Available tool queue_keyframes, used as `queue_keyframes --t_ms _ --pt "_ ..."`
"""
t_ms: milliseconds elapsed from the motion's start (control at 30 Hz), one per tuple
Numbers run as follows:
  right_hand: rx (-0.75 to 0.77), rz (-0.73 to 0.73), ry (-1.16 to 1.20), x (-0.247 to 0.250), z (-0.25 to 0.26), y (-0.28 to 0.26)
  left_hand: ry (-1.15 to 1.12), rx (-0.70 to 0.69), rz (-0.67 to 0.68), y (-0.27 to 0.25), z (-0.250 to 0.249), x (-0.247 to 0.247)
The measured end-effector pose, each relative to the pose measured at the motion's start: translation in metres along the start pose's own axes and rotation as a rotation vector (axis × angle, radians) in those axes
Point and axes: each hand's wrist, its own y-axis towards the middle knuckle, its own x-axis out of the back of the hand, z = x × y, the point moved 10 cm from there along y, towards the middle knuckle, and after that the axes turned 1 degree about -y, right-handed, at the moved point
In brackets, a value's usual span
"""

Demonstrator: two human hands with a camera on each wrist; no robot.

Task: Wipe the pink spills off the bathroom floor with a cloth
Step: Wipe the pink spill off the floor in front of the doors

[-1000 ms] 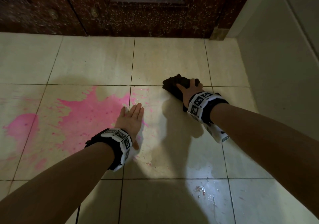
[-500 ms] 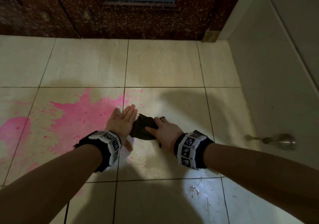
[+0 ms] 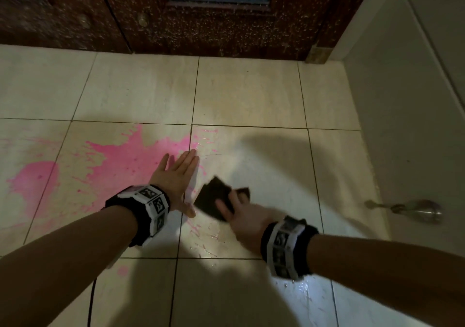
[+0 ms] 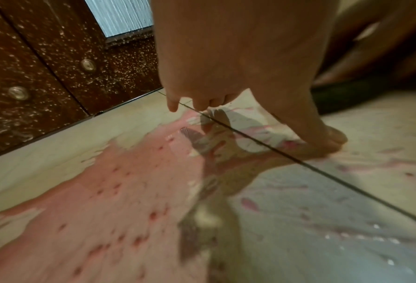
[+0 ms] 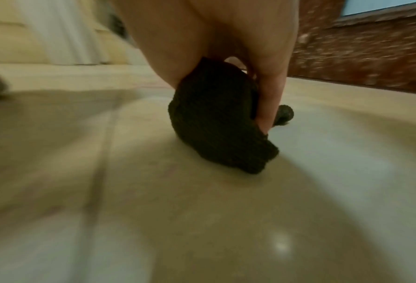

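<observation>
right hand (image 3: 247, 222) grips dark cloth (image 3: 216, 200) on tiled floor (image 3: 246, 95); left hand (image 3: 176, 178) flat beside it.
the cloth, bunched, sits on a wet tile just right of the left hand, the right hand's fingers (image 5: 270, 99) curled round it. the left hand's fingers (image 3: 187, 161) are straight and close together, thumb (image 4: 332, 141) touching the floor at the right edge of the large pink spill (image 3: 113, 163). a second pink patch (image 3: 35, 178) lies further left. a speckled brown door (image 3: 201, 19) stands beyond; a metal doorstop (image 3: 412, 209) lies at right.
</observation>
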Motion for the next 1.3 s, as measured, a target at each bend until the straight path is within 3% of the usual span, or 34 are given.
queue_keyframes --t_ms 33,100,200,233,333,400,533,633,767,967,1033,1200,1300 --pt "0.026 -0.012 -0.045 -0.016 0.012 -0.003 0.013 -0.003 0.010 -0.001 0.003 -0.001" --pt "-0.004 0.131 -0.045 -0.041 0.021 -0.015 0.049 -0.001 0.037 -0.004 0.008 -0.004" --pt "0.114 0.016 -0.098 -0.025 0.027 -0.010 0.076 0.010 0.068 -0.007 0.014 -0.007" --pt "0.148 0.041 -0.051 -0.018 0.022 -0.007 0.076 0.010 0.074 -0.007 0.015 -0.008" --pt "-0.011 -0.201 0.079 0.043 -0.019 0.015 0.092 0.008 0.080 -0.009 0.011 -0.013" --pt "-0.133 -0.277 0.115 0.076 -0.049 0.036 0.099 0.024 0.078 -0.011 0.009 -0.016" --pt "-0.411 -0.269 0.196 0.114 -0.110 0.074 0.061 0.076 0.078 -0.012 0.016 -0.021" --pt "-0.502 -0.202 0.197 0.107 -0.123 0.091 0.022 0.085 0.084 -0.012 0.018 -0.023" --pt "-0.408 -0.201 0.021 0.101 -0.091 0.103 0.025 0.093 0.090 -0.009 0.019 -0.024" --pt "-0.027 -0.148 -0.049 0.068 -0.003 0.083 0.073 0.118 0.076 -0.009 0.020 -0.026" --pt "0.021 -0.103 -0.057 0.056 0.007 0.075 0.083 0.143 0.067 -0.013 0.021 -0.027" --pt "-0.166 -0.309 0.069 0.107 -0.046 0.082 0.023 0.187 0.054 -0.017 0.029 -0.030" --pt "-0.314 -0.313 0.122 0.133 -0.087 0.098 -0.012 0.204 0.049 -0.018 0.027 -0.030"
